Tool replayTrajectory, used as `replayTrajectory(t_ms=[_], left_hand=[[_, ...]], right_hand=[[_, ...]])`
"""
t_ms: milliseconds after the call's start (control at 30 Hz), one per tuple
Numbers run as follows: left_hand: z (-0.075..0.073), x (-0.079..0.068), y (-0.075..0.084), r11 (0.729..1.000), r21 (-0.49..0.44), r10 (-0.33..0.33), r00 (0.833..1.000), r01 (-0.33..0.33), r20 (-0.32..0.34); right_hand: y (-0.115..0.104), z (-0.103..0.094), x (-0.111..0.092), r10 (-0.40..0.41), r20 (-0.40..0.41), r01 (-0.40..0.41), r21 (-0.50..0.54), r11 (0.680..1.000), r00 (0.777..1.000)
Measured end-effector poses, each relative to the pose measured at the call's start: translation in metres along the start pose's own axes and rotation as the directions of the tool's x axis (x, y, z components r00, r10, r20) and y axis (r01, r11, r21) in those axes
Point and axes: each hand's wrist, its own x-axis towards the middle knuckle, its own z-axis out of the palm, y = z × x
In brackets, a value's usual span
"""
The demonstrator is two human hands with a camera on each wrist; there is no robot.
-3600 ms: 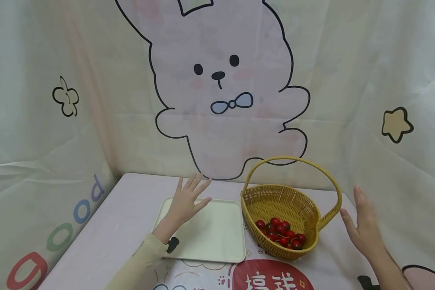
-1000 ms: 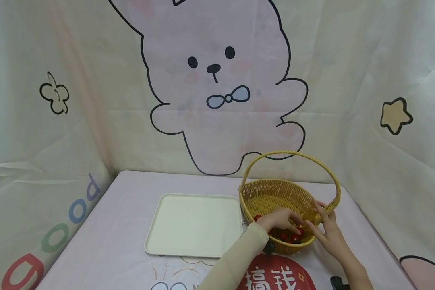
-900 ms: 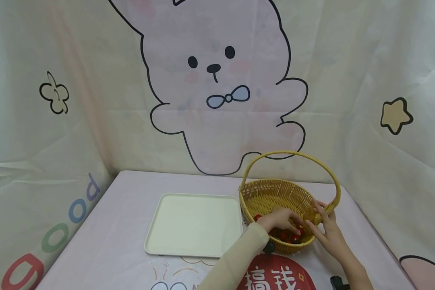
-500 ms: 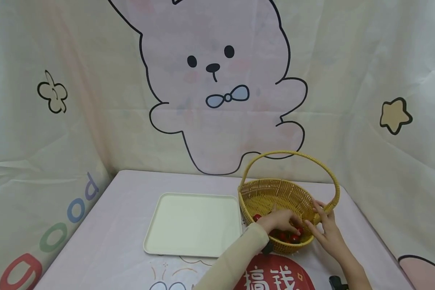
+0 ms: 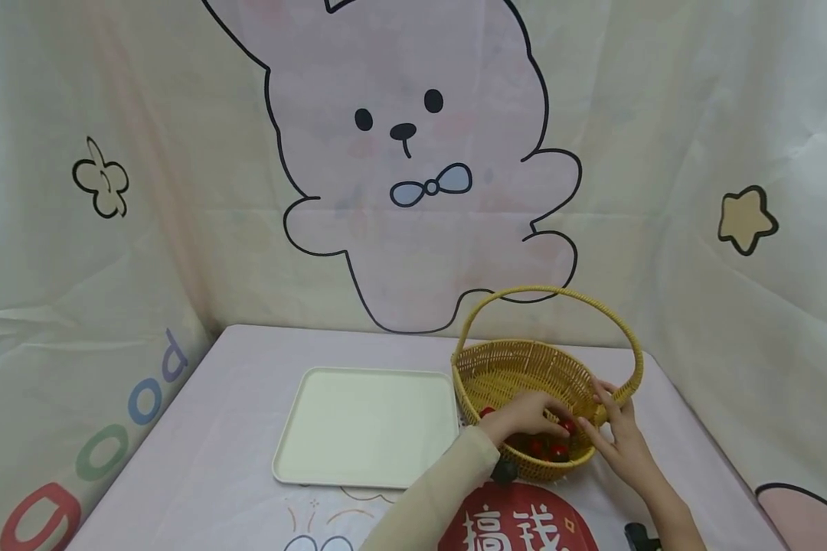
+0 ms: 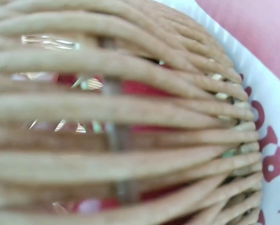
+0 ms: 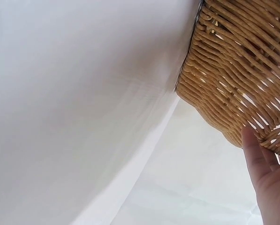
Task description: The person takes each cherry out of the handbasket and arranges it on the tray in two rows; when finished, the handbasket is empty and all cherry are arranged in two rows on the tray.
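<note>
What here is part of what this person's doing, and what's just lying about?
Part of the job:
yellow woven basket with arched handle, touched by the right hand
shiny red round cherries in it, under the left hand

Seemingly just about:
cream, flat rectangular tray, untouched, though it may matter
pale rabbit-printed backdrop cloth

Head camera looks forward and down; wrist cameras share its basket [image 5: 524, 357], closer.

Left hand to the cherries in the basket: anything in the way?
Nothing visible in the head view. The left hand reaches inside the basket, right at the red cherries; the handle arches behind, clear of the hand. The hand itself hides part of the pile.
</note>
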Motion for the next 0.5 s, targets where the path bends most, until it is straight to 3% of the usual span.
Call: replayTrajectory(t_ms=[200, 500], left_hand=[[-0.0075, -0.0078, -0.0006, 0.996, -0.069, 0.047, 0.999, -0.049, -0.024], [-0.0108, -0.0113, -0.0037, 0.984, -0.164, 0.059, 0.996, -0.070, -0.073]], right_hand=[[-0.0004, -0.0006, 0.0001, 0.009, 0.007, -0.009, -0.012, 1.000, 1.000], [-0.0008, -0.0006, 0.0006, 0.003, 0.002, -0.003, -0.025, 1.000, 1.000]])
